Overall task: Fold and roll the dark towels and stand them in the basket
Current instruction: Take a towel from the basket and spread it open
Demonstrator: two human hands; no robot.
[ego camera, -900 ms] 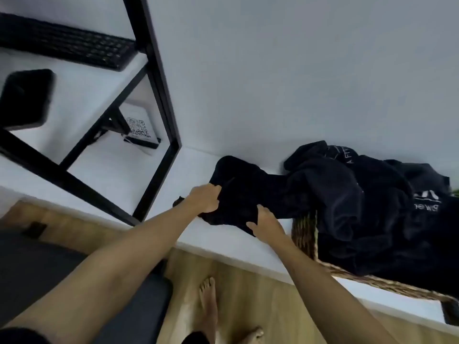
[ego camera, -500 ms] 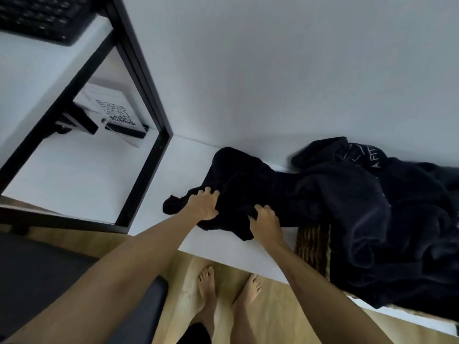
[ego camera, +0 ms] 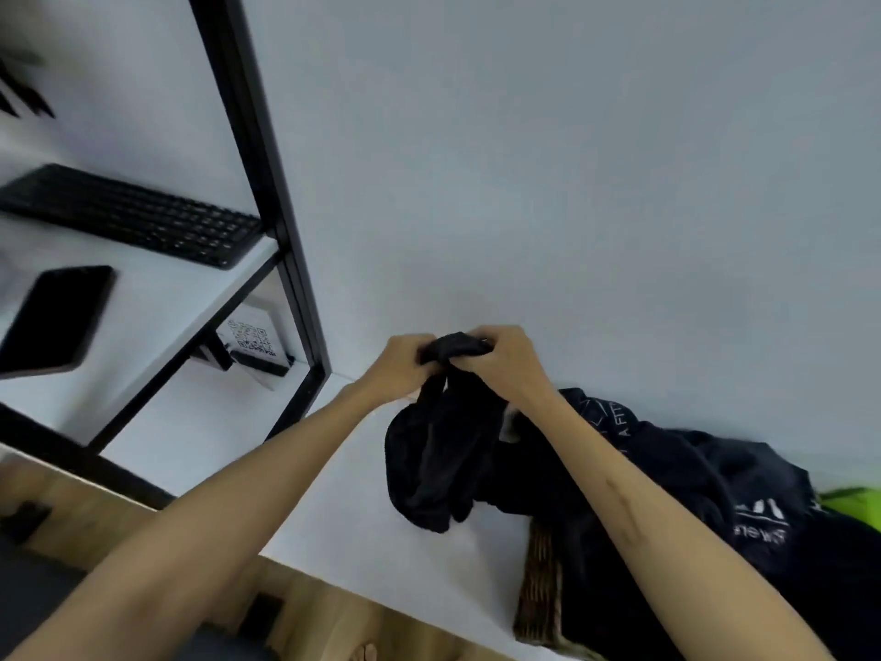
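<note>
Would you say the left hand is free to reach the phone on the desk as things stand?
Probably not yet: the left hand grips the top edge of the dark towel along with the right hand. Nothing blocks the way to the phone.

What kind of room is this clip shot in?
Probably a home office or bedroom corner: a keyboard and phone lie on a black-framed desk, beside a wicker basket of dark towels on a white ledge.

Dark towel [ego camera: 441, 462] hanging bunched above the white surface, beside towel-heaped wicker basket [ego camera: 538, 584].
</note>
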